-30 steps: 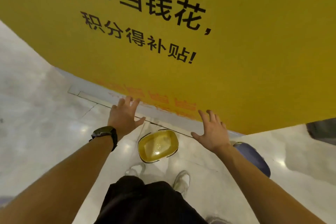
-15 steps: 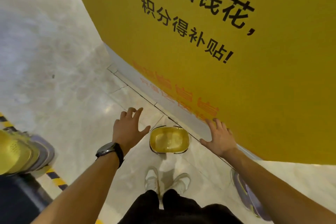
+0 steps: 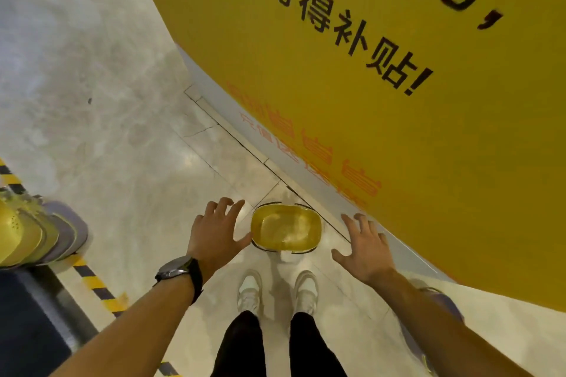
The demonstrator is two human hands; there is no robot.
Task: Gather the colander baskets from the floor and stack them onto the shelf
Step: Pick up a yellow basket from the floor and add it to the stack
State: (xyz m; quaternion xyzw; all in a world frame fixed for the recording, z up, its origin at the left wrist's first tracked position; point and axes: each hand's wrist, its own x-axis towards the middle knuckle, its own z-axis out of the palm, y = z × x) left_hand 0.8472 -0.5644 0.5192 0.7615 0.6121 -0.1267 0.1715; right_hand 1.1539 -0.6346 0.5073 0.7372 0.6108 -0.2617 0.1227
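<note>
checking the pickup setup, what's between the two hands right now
The yellow basket lies between the left hand and the right hand, as the head view shows.

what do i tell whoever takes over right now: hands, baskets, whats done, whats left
Left hand: open, fingers spread, thumb close to the left rim of the yellow colander basket; no grip.
Right hand: open, to the right of that basket and apart from it.
The basket sits upright on the floor at the foot of the yellow wall, just ahead of the person's shoes.
A nested stack of baskets lies at the left edge of the view; I cannot tell whether it is on the shelf.
A purple basket is partly hidden behind the right forearm.
Left: lift the yellow basket, then the purple one, and stack them on the shelf.
</note>
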